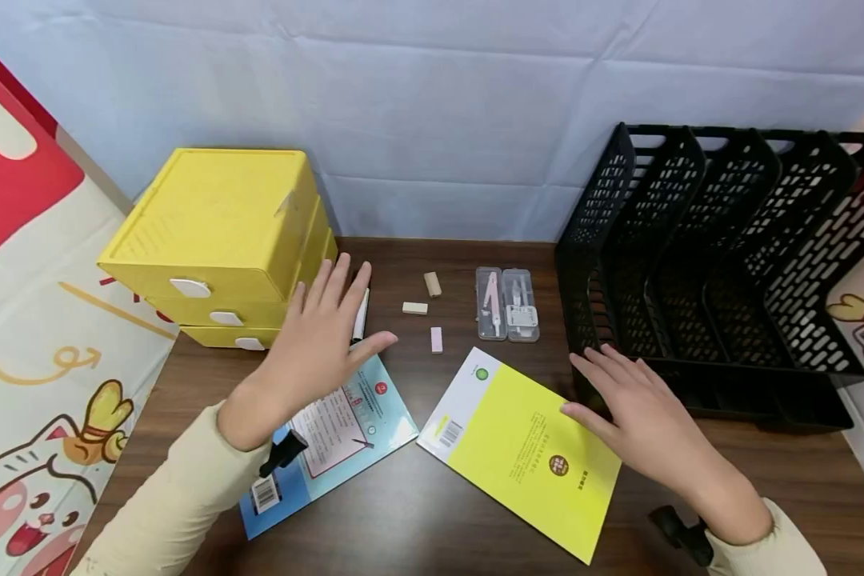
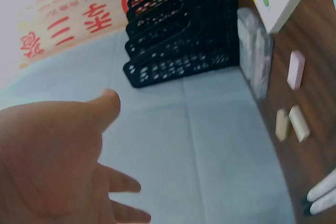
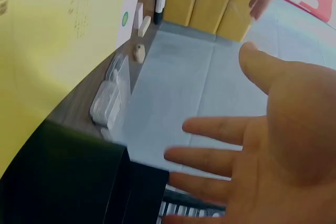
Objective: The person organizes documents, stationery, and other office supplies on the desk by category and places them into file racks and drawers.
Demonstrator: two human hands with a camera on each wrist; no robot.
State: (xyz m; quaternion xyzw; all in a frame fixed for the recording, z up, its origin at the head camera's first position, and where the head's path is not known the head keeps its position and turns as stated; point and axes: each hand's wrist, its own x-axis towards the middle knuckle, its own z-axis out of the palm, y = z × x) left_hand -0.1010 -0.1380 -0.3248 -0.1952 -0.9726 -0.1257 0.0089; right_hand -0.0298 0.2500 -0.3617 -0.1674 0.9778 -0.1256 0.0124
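Observation:
My left hand (image 1: 313, 344) hovers palm down, fingers spread, over the blue book (image 1: 396, 408) and beside the yellow drawer box (image 1: 209, 208). Partly behind its fingers lie white pens with black ends (image 2: 321, 195). On the other side, my right hand (image 1: 644, 432) is stretched out above the right edge of the yellow book (image 1: 526, 480), fingertips in front of the black file rack (image 1: 749, 384). Neither hand holds anything. Between them lie two cream erasers (image 1: 415, 308), a pink eraser (image 1: 436, 340) and a clear compass case (image 1: 491, 304) with a pink compass inside.
The yellow box has three drawers with white handles (image 1: 190, 288) and stands at the back left. A pale cloth (image 1: 439, 120) hangs behind the wooden table (image 1: 468, 520). A printed cartoon sheet (image 1: 36, 400) borders the left side.

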